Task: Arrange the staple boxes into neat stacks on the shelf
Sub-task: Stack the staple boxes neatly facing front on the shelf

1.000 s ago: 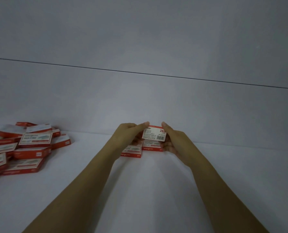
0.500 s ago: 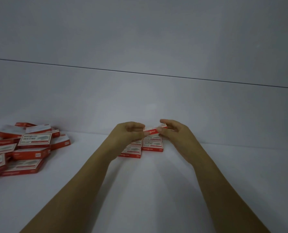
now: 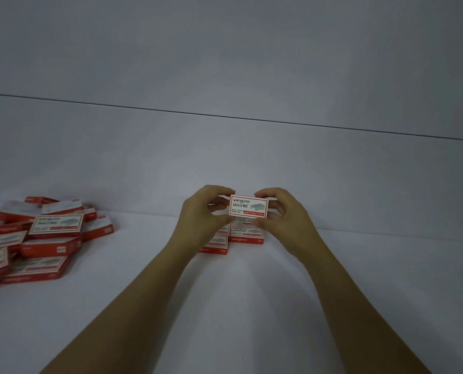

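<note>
both arms reach forward, the left hand [image 3: 200, 220] and right hand [image 3: 287, 220] pinching a box [image 3: 248, 206] by its ends between curled fingers and thumbs, printed face tilted toward the camera, just above the stacks [image 3: 245, 234]. well left of the stacks a loose pile [image 3: 44, 238] lies on the white shelf [image 3: 252, 306]; behind the stacks rises a plain grey wall [image 3: 225, 157].

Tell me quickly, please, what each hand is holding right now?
Left hand: closed, pinching the left end of a staple box.
Right hand: closed, pinching the right end of the same staple box.
</note>
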`<state>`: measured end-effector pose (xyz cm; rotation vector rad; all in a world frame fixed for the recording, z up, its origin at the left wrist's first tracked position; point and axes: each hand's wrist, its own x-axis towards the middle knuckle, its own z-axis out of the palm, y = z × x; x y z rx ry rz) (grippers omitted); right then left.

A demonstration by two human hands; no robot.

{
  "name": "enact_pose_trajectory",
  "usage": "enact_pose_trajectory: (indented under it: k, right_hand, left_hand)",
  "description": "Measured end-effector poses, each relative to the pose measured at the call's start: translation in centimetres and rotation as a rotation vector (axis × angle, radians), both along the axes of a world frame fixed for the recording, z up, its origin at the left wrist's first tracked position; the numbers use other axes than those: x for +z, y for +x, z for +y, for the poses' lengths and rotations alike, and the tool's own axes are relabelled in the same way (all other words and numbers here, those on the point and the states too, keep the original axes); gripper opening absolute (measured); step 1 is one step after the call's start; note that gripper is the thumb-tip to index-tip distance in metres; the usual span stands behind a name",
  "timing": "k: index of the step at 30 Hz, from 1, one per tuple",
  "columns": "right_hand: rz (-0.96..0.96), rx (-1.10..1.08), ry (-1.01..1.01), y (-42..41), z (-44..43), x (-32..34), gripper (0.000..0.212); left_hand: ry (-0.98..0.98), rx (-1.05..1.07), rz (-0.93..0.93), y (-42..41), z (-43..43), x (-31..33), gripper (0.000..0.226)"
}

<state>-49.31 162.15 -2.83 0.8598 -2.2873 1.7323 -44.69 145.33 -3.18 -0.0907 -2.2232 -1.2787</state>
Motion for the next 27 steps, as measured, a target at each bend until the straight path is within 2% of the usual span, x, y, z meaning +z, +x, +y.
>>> enact_pose_trajectory:
  k: [11,15,19,23,27]
  right_hand:
    - [0.025,-0.051,0.075,0.5,0.2,-0.1,0.037]
    - [0.042,-0.054,0.052,0.8,0.1,0.2,0.041]
    - [0.133,-0.061,0.046,1.6,-0.6,0.6,0.047]
    - [0.281,-0.029,0.124,2.6,-1.5,0.3,0.046]
    - [0.315,-0.007,0.155,2.8,-1.9,-0.1,0.046]
  left_hand:
    - [-0.061,0.022,-0.009,0.5,0.2,0.1,0.044]
    - [-0.049,0.051,-0.028,0.5,0.1,0.0,0.043]
    - [-0.094,0.048,-0.070,0.2,0.2,-0.6,0.042]
    - [-0.141,-0.009,-0.121,0.0,0.5,-1.3,0.038]
    - [-0.114,-0.057,-0.160,0.0,0.6,-1.5,0.038]
